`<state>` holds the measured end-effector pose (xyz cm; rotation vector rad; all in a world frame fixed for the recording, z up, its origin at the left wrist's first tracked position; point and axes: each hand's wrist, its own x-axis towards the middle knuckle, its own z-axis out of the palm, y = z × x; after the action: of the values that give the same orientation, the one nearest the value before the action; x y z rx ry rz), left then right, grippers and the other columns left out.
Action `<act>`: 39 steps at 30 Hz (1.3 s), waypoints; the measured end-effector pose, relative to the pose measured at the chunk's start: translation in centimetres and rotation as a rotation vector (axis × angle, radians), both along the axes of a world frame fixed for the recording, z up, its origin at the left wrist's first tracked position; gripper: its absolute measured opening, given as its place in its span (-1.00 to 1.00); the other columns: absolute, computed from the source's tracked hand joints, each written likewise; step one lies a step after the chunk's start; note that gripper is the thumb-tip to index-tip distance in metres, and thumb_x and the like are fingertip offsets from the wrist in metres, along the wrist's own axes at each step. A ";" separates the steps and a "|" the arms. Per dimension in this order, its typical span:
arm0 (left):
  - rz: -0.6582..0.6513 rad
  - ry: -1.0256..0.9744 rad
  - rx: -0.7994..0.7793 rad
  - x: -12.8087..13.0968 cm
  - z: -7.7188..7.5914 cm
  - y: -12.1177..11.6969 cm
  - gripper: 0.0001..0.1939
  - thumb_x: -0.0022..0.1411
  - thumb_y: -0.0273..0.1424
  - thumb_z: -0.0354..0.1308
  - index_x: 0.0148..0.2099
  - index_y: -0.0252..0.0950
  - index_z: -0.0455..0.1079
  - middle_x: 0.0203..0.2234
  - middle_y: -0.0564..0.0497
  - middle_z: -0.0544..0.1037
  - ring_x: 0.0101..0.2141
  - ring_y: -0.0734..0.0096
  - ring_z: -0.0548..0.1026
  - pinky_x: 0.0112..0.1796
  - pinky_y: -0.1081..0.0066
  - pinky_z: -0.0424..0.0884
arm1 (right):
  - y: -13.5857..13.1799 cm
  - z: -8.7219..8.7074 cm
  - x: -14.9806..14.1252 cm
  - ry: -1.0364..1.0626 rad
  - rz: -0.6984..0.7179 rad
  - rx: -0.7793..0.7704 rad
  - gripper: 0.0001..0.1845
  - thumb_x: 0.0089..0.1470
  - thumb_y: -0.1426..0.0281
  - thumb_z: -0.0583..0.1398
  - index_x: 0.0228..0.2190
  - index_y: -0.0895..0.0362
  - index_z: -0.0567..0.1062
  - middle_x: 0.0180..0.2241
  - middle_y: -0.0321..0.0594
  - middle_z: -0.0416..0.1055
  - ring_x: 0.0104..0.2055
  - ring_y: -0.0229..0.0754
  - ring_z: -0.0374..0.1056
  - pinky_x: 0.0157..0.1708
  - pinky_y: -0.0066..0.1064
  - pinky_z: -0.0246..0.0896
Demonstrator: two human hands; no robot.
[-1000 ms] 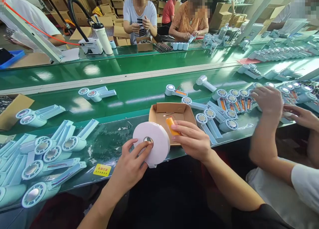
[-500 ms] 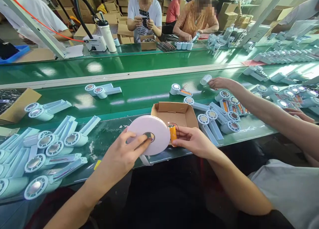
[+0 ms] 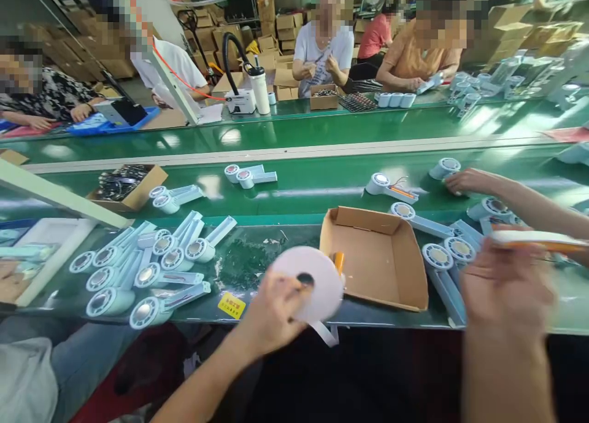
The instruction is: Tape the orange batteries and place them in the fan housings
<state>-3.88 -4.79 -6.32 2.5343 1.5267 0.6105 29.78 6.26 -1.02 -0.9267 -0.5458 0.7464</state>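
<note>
My left hand (image 3: pixel 278 303) is closed on a roll of white tape (image 3: pixel 322 288), its fingers at the dark centre hole. A loose tape end (image 3: pixel 326 334) hangs below. Past the roll's right edge shows an orange battery (image 3: pixel 339 262); whether it touches the tape I cannot tell. My right hand (image 3: pixel 508 282), blurred by motion, is raised at the right with curled fingers. At its fingertips is a long, flat white-and-orange object (image 3: pixel 538 237), too smeared to name. An open cardboard box (image 3: pixel 377 260) lies between my hands.
Light-blue round-headed housings (image 3: pixel 175 257) crowd the left bench; more housings (image 3: pixel 439 260) lie right of the box. A yellow label (image 3: pixel 231 305) is near the front edge. Another person's hand (image 3: pixel 469 180) touches a housing (image 3: pixel 445 167) on the green belt (image 3: pixel 304 196). Several people sit opposite.
My right hand has left the orange battery beside the tape and swung right, close to the camera. The view has turned left. My left hand keeps the roll.
</note>
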 end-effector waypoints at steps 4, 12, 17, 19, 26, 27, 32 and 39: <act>0.116 0.110 -0.342 -8.1 1.5 5.6 -0.26 0.03 -0.06 0.54 0.25 -0.09 0.54 0.15 -0.06 0.61 0.24 -0.06 0.41 0.23 0.04 0.42 | -0.4 1.0 2.6 -0.089 0.101 -0.278 -0.49 -0.44 0.06 0.63 -0.32 -0.38 0.70 0.12 -0.30 0.62 0.41 0.12 0.29 0.47 -0.10 0.07; 0.546 0.219 -0.126 -11.9 2.5 25.5 -0.49 0.46 -0.27 0.03 0.35 -0.31 0.43 0.37 -0.22 0.40 0.37 -0.23 0.19 0.35 -0.20 0.15 | -2.5 -3.5 2.7 -0.246 0.336 -0.243 -0.50 -0.16 0.12 0.56 -0.18 -0.40 0.53 -0.21 -0.29 0.66 -0.24 0.07 0.66 -0.37 -0.12 0.62; 0.482 0.310 -0.106 -13.0 1.9 29.0 -0.59 0.42 -0.44 -0.01 0.17 -0.23 0.55 0.28 -0.21 0.48 0.27 -0.17 0.30 0.25 -0.14 0.29 | -3.9 -3.4 6.7 -0.249 0.200 -0.368 -0.49 -0.25 0.13 0.56 -0.47 -0.10 0.36 -0.38 -0.18 0.62 -0.26 0.18 0.67 -0.49 -0.17 0.63; 0.412 0.332 -0.097 -12.5 1.5 29.3 -0.60 0.42 -0.47 -0.01 0.13 -0.17 0.56 0.21 -0.17 0.53 0.25 -0.05 0.34 0.23 0.00 0.34 | -3.8 -2.9 7.4 -0.311 0.193 -0.358 -0.48 -0.22 0.13 0.56 -0.52 -0.07 0.32 -0.45 -0.21 0.59 -0.27 0.17 0.68 -0.44 -0.19 0.65; 0.234 0.356 -0.093 -9.6 2.8 31.5 -0.77 0.37 -0.30 0.14 -0.01 -0.19 0.55 -0.16 -0.14 0.62 0.02 0.01 0.46 0.09 0.10 0.41 | 2.1 1.5 2.7 -0.366 0.431 0.010 -0.30 -0.18 0.17 0.60 -0.07 -0.13 0.41 -0.31 -0.32 0.69 -0.21 0.05 0.69 -0.24 -0.12 0.65; 0.208 0.355 -0.097 -9.1 3.2 31.8 -0.78 0.34 -0.27 0.17 -0.04 -0.18 0.55 -0.21 -0.11 0.62 -0.01 0.05 0.47 0.10 0.11 0.41 | 3.2 2.2 1.7 -0.360 0.447 0.039 -0.30 -0.17 0.19 0.60 -0.06 -0.11 0.43 -0.29 -0.30 0.70 -0.18 0.05 0.69 -0.20 -0.11 0.64; 0.064 0.375 -0.139 -4.5 3.2 32.7 -0.80 0.34 -0.34 0.13 -0.13 -0.12 0.59 0.00 -0.10 0.64 0.18 0.03 0.40 0.16 0.10 0.41 | 10.6 3.5 -3.3 -0.402 0.587 0.074 -0.36 -0.17 0.26 0.56 -0.04 -0.02 0.50 -0.27 -0.27 0.71 -0.18 -0.05 0.67 -0.15 -0.18 0.60; 0.003 0.435 -0.330 1.0 2.2 35.0 -0.90 0.15 -0.39 0.26 -0.29 -0.17 0.62 -0.20 -0.17 0.67 -0.01 0.05 0.54 -0.03 0.21 0.51 | 20.3 -0.9 -8.9 -0.862 0.819 -0.207 -0.42 0.00 0.40 0.43 0.08 0.11 0.53 -0.37 -0.31 0.69 -0.35 -0.21 0.57 -0.17 -0.33 0.46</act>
<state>-2.90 30.18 -4.12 2.5015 1.5887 -0.2020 20.86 26.58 -1.96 -1.2157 -1.6968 1.1300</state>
